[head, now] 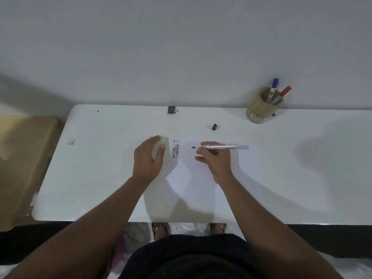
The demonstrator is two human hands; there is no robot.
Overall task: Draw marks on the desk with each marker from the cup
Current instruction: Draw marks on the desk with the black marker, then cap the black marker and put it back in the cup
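Observation:
My right hand (214, 157) grips an uncapped white marker (221, 146) that lies almost level, its dark tip pointing left just above the white desk (100, 168). Short blue and red marks (176, 149) sit in two small columns on the desk, left of the tip. My left hand (150, 156) hovers beside those marks and holds something pale, perhaps a cloth or tissue; I cannot tell what it is. A tan cup (261, 108) stands at the desk's back right with a blue-capped marker (272, 90) and a red-capped marker (281, 95) in it.
A black marker cap (214, 127) lies on the desk between the cup and my right hand. A small black clip (171, 109) sits at the back edge against the wall. A brown cardboard box (24, 168) stands left of the desk.

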